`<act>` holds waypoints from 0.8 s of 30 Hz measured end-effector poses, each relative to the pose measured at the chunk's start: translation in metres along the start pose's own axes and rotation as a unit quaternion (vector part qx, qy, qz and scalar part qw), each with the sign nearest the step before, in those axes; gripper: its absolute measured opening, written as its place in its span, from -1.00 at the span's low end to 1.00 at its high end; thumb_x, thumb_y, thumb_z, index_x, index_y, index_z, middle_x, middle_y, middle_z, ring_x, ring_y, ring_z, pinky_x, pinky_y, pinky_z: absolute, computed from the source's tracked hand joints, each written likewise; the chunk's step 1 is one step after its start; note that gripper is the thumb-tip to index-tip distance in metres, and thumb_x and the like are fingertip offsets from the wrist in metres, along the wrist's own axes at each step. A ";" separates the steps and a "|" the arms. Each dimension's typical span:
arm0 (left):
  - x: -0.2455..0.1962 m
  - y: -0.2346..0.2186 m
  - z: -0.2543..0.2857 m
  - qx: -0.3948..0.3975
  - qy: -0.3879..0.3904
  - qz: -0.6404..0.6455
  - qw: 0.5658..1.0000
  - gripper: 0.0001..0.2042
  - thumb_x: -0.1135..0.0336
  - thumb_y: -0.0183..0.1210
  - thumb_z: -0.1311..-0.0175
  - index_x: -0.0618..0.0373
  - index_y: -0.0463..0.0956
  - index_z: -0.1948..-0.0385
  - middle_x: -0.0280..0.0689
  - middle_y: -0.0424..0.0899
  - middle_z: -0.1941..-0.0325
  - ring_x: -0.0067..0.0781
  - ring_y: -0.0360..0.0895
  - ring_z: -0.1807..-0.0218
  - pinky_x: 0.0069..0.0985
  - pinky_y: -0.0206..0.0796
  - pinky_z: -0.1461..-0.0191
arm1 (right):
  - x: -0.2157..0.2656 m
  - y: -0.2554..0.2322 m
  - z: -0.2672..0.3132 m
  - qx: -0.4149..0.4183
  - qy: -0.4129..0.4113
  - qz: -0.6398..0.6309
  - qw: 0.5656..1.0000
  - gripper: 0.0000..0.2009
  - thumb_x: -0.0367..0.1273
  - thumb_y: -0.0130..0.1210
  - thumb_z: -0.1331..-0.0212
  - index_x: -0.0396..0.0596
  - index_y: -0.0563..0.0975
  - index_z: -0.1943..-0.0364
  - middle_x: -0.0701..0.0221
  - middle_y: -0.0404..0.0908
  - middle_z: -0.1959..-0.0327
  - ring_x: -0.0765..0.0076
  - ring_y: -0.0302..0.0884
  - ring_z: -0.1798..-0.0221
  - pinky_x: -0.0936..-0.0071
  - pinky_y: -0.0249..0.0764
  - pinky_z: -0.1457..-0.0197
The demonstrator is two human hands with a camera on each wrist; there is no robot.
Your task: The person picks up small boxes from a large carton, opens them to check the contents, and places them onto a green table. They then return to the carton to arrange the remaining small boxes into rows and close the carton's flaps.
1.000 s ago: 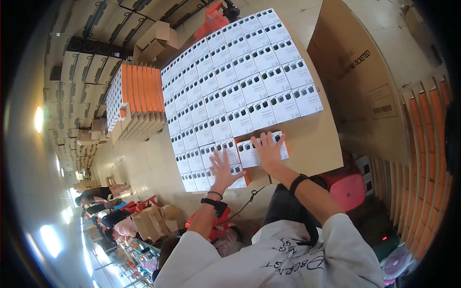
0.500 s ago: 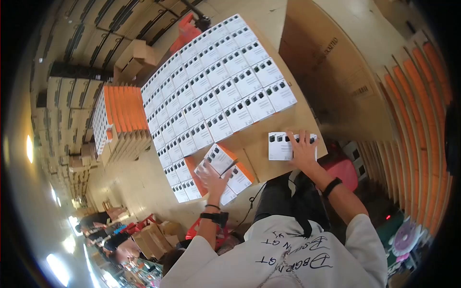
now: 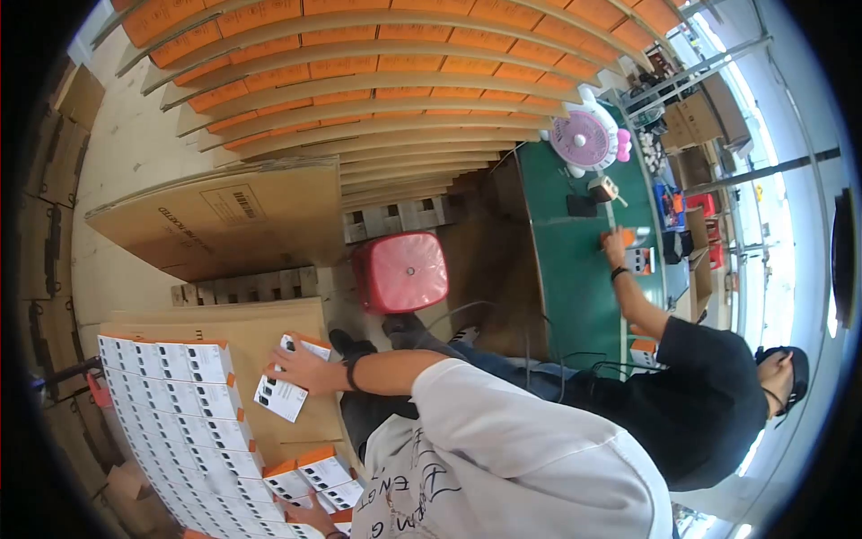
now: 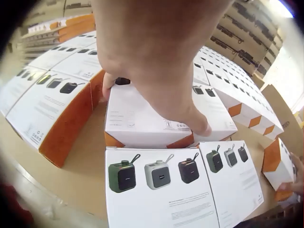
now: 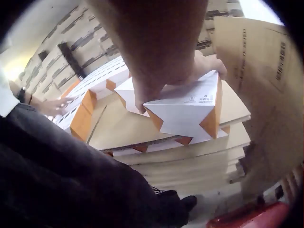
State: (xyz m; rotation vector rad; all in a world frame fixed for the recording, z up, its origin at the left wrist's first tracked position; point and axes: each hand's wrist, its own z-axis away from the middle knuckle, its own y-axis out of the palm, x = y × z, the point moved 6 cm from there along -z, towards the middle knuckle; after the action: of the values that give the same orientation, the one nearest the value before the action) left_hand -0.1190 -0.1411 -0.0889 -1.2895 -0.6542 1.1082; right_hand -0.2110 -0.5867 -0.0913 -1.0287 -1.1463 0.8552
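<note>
My right hand (image 3: 303,370) grips white-and-orange speaker boxes (image 3: 280,397) over bare cardboard, apart from the rows. In the right wrist view its thumb and fingers reach down opposite sides of a box (image 5: 183,114). My left hand (image 3: 314,516) is at the lower edge of the head view, among another cluster of boxes (image 3: 325,469). The left wrist view shows that hand spanning the tops of two speaker boxes (image 4: 142,121), fingers over the far left side and thumb at the front. Two more boxes (image 4: 156,199) printed with green, grey and black speakers lie in front.
Rows of speaker boxes (image 3: 171,422) cover the cardboard sheet (image 3: 296,319) at left. Beyond it stand a folded carton (image 3: 215,225), a red stool (image 3: 404,269) and layered orange stacks (image 3: 377,72). At right, another person (image 3: 691,395) works at a green table (image 3: 575,242) with a pink fan (image 3: 582,141).
The head view has swung round towards the green table. My right hand has carried boxes away from the rows; my left hand has shifted boxes from their neighbours, opening a gap.
</note>
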 end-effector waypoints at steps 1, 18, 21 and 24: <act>-0.012 -0.009 0.001 0.006 -0.011 0.006 1.000 0.02 0.00 0.44 -0.11 0.29 -0.01 -0.50 0.16 0.14 -0.52 0.16 0.07 -0.52 0.01 -0.12 -0.56 | -0.008 -0.006 -0.001 -0.006 0.014 -0.043 0.999 0.06 0.02 0.43 0.17 0.18 0.09 -0.49 0.13 0.24 -0.38 0.03 0.04 -0.52 -0.58 0.02 -0.30; -0.025 -0.022 -0.015 0.071 0.060 -0.084 0.992 0.06 0.27 0.49 -0.04 0.30 -0.17 -0.48 0.07 0.05 -0.51 0.07 0.14 -0.47 -0.06 -0.02 -0.54 | 0.001 0.003 -0.028 -0.043 0.019 -0.020 0.999 0.22 0.14 0.54 0.66 0.10 0.27 -0.37 0.05 0.27 -0.33 -0.04 0.10 -0.46 -0.43 0.16 -0.20; -0.029 -0.025 -0.012 0.071 0.063 -0.087 0.992 0.05 0.29 0.50 -0.02 0.29 -0.15 -0.47 0.05 0.06 -0.50 0.04 0.14 -0.47 -0.07 -0.03 -0.55 | -0.019 -0.018 -0.007 -0.019 0.059 -0.110 0.992 0.20 0.08 0.53 0.52 0.04 0.21 -0.42 0.05 0.29 -0.31 -0.02 0.16 -0.45 -0.42 0.14 -0.24; -0.034 -0.030 -0.011 0.075 0.065 -0.090 0.991 0.05 0.30 0.50 -0.01 0.29 -0.12 -0.46 0.02 0.06 -0.50 0.01 0.13 -0.48 -0.09 -0.04 -0.55 | -0.064 -0.043 0.042 0.002 0.221 -0.248 0.943 0.22 0.07 0.53 0.49 0.02 0.17 -0.46 -0.02 0.29 -0.33 -0.11 0.17 -0.45 -0.40 0.18 -0.28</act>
State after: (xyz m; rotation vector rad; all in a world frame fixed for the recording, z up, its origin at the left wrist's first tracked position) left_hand -0.1135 -0.1735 -0.0560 -1.1386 -0.5672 0.9006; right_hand -0.2643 -0.6514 -0.0661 -0.8185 -0.9496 0.2066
